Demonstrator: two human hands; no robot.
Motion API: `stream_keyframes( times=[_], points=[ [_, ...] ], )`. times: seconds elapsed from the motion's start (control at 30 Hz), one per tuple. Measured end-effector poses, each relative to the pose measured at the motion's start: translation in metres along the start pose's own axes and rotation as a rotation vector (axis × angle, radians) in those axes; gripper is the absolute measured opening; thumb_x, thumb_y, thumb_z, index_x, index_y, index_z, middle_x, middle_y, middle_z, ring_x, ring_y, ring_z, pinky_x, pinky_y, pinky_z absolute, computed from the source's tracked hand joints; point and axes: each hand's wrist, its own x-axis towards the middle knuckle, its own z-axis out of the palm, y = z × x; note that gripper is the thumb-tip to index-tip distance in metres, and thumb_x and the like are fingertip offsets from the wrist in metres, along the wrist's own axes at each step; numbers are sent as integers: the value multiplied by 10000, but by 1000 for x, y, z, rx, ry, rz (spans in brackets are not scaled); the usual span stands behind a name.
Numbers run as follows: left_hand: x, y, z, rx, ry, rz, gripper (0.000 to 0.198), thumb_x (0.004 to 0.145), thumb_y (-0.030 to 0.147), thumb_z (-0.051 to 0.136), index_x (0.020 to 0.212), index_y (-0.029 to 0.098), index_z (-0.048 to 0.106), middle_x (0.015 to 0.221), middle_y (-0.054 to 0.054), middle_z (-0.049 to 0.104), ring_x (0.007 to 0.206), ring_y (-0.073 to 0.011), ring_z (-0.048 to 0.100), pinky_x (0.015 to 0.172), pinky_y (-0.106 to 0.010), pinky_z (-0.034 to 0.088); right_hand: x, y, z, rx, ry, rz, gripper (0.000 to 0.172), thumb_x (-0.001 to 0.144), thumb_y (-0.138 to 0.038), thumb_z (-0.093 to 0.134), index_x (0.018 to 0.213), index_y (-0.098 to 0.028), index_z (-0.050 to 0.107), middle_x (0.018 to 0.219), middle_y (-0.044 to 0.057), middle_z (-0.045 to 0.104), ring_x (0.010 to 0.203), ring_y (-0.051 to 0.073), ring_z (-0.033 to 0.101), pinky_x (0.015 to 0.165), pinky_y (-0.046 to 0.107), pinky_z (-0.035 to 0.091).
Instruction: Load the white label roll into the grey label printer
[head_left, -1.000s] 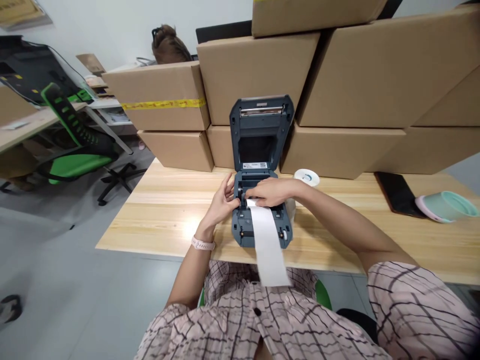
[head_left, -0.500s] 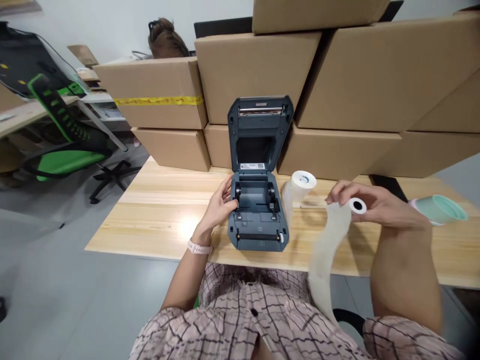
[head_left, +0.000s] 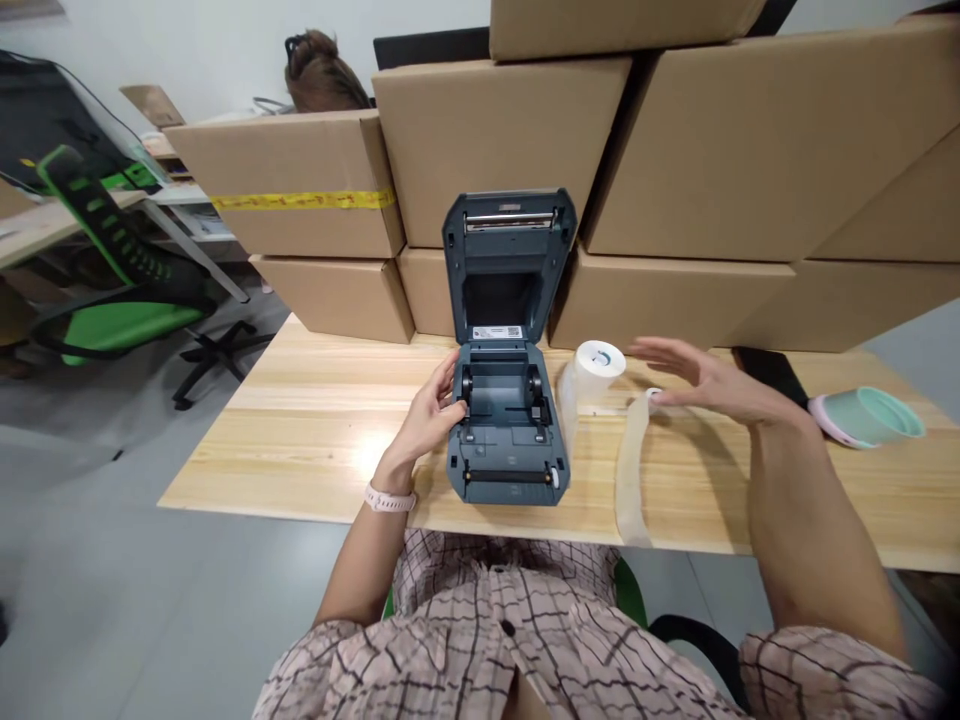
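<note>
A dark grey label printer [head_left: 504, 440] sits on the wooden table [head_left: 300, 430] with its lid raised and its paper bay bare. My left hand [head_left: 429, 412] grips the printer's left wall, thumb at the bay's edge. My right hand [head_left: 705, 380] hovers open, fingers stretched out, just above a nearly spent paper roll [head_left: 654, 397] that lies on the table. From that roll a long paper strip [head_left: 628, 475] runs toward me and over the table's front edge. A fuller white roll [head_left: 594, 372] stands between the printer and my right hand.
Stacked cardboard boxes [head_left: 495, 150] wall off the table's back. A black phone [head_left: 766, 368] and a teal-and-pink cup [head_left: 866, 415] on its side lie at the right. A green office chair [head_left: 112, 290] stands at the left. Another person's head [head_left: 319, 75] shows behind the boxes.
My right hand lifted the small roll out of the printer, carried it right with its strip trailing, set it on the table and let go. My left hand stayed on the printer.
</note>
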Motion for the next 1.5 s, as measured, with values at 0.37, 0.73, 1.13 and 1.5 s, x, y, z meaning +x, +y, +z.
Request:
stream_keyframes(
  times=[0.37,0.73,1.13,1.5],
  points=[
    [-2,0,-1,-2,-39,23,894,868,296,677,1652,236,250,1689,-126,359,1533,-298,404,1267,-459,337,67,-39,30,26,-163,-73,723,588,-538,884,1174,-199,632,1200,134,732,1084,323,700,920,431,580],
    [-3,-2,-1,-24,-25,-13,982,859,283,695,1673,259,146,1720,-132,283,1538,-303,399,1267,-475,336,77,-168,103,-537,-430,-497,617,702,-573,802,1182,-220,642,1154,86,711,1014,285,669,855,396,530],
    [-4,-4,-2,-27,-24,-3,1018,825,210,666,1680,282,117,1729,-105,262,1557,-297,366,1280,-484,304,103,-160,141,-891,-528,-315,603,785,-620,723,1197,-193,615,1220,120,719,1090,339,677,809,358,480],
    [-3,-6,-2,14,-62,53,963,873,240,636,1683,245,115,1739,-111,229,1566,-310,341,1300,-495,259,17,-145,145,-680,-223,-689,437,1057,-455,482,1395,-214,618,1440,129,626,1286,294,584,1057,476,490]
  ],
)
